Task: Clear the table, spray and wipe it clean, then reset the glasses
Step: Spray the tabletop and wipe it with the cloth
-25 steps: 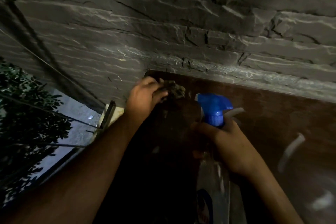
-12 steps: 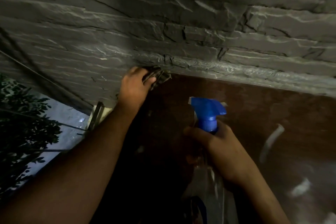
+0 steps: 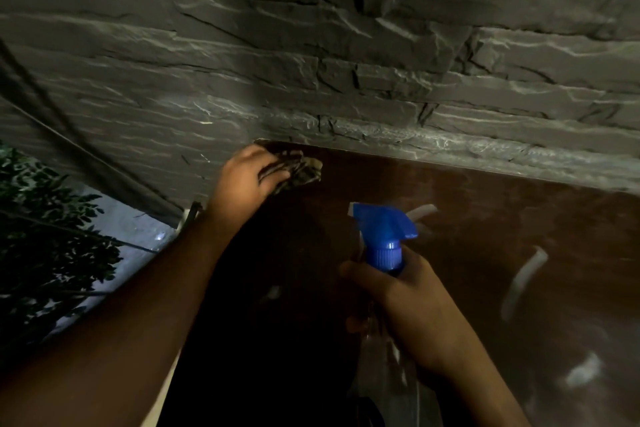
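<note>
The counter (image 3: 485,218), a dark reddish-brown slab, fills the lower right of the head view and runs back until its far edge meets a wall (image 3: 311,62) of rough grey stone courses. The light is dim, and pale streaks of reflection lie across the counter's surface on the right. At the far left corner of the counter, just beside the wall, the left hand (image 3: 247,177) presses a crumpled cloth (image 3: 299,172) down on the surface; its fingers are curled over the cloth and bunch it, so this grip is closed on the cloth, which sticks out to the right of the knuckles. The left forearm stretches from the lower left of the frame up to that corner. Nearer the camera and to the right, the right hand (image 3: 408,305) holds a spray bottle (image 3: 384,239) upright above the counter, its fingers wrapped round the neck just under the blue collar, so this grip is closed on the bottle. The blue trigger head points left, toward the cloth, with its white nozzle tip at the front. The clear body of the bottle drops below the hand and is mostly lost in shadow; whether a finger lies on the trigger cannot be told. Left of the counter, beyond its edge, dark leafy branches (image 3: 45,236) show against a pale bluish ground. No glasses appear in this view.
</note>
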Available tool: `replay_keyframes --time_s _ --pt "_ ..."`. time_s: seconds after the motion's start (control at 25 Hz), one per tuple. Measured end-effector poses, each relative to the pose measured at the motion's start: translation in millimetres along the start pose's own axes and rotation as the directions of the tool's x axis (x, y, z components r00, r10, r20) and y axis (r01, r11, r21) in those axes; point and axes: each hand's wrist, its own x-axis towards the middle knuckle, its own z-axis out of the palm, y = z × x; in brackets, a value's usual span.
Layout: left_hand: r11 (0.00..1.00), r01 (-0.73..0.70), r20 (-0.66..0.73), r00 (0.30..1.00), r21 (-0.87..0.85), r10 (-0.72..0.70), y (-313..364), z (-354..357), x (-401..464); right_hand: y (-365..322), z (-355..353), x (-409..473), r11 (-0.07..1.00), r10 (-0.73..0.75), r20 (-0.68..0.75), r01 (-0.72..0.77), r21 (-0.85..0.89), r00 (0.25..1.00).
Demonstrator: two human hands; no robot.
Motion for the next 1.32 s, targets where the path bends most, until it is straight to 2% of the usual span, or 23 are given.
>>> replay_keyframes --time_s 0.08,0.16,0.2,0.28,0.32,0.36,0.48,0.6,0.64,0.72,0.8,0.84,0.96,1.0,1.08,1.16,1.24,1.28,1.32 --pt "0.995 0.083 -0.041 0.996 0.060 -0.081 17 12 21 0 4 2 1.000 -0.001 0.001 0.001 -0.019 1.000" --pt "0.995 0.103 -0.027 0.994 0.021 -0.102 40 15 21 2 8 2 1.000 -0.002 0.017 0.003 -0.025 1.000" --pt "1.000 0.029 0.051 0.998 -0.014 -0.028 44 14 12 2 9 1 1.000 -0.002 0.022 0.003 -0.021 1.000" --pt "0.982 -0.182 0.231 0.955 -0.047 0.188 34 4 -14 2 12 -1 1.000 0.012 0.036 -0.012 -0.004 0.999" --pt "0.969 -0.240 0.251 0.936 -0.061 0.248 24 -2 -23 2 12 -2 1.000 0.021 0.041 -0.020 -0.004 0.999" --pt "0.970 -0.235 0.211 0.947 -0.064 0.243 13 -5 -25 3 13 -4 1.000 0.026 0.040 -0.025 -0.011 0.999" --pt "1.000 -0.009 0.026 1.000 0.019 0.009 -2 0 3 4 17 -5 0.998 0.041 0.021 -0.040 -0.045 0.999" --pt "0.991 0.118 0.012 0.993 0.060 -0.119 14 6 18 4 26 -7 0.997 0.039 0.011 -0.038 -0.059 0.999" --pt "0.996 0.082 0.063 0.994 0.030 -0.084 17 3 9 5 30 -8 0.998 0.037 0.012 -0.036 -0.054 0.999" --pt "0.994 -0.103 0.215 0.970 -0.045 0.110 16 -6 -25 5 35 -11 0.998 0.026 0.004 -0.026 -0.048 1.000" --pt "0.972 -0.209 0.260 0.938 -0.106 0.230 2 -14 -48 7 37 -13 0.998 0.033 -0.002 -0.033 -0.044 0.999" --pt "0.977 -0.185 0.218 0.955 -0.102 0.203 -5 -16 -44 7 37 -13 0.998 0.042 0.000 -0.042 -0.038 0.999" --pt "0.998 0.068 0.030 0.997 -0.010 -0.068 -8 -5 5 14 37 -13 0.996 0.077 0.024 -0.076 -0.038 0.997" --pt "0.991 0.131 0.011 0.991 0.030 -0.131 -1 -1 21 17 38 -12 0.996 0.075 0.022 -0.074 -0.048 0.997" --pt "0.987 0.155 0.026 0.987 0.048 -0.157 26 7 31 22 39 -12 0.996 0.066 -0.002 -0.066 -0.063 0.998" --pt "1.000 0.019 0.136 0.991 -0.004 -0.018 42 6 13 25 42 -15 0.995 0.074 -0.011 -0.075 -0.065 0.997" --pt "0.981 -0.174 0.258 0.947 -0.086 0.190 36 -1 -23 26 44 -17 0.994 0.085 -0.002 -0.085 -0.062 0.996" --pt "0.970 -0.219 0.261 0.935 -0.106 0.240 26 -4 -36 26 44 -18 0.994 0.088 0.001 -0.088 -0.067 0.996" --pt "0.973 -0.209 0.222 0.948 -0.099 0.227 16 -6 -38 27 43 -19 0.994 0.087 -0.001 -0.087 -0.070 0.996"
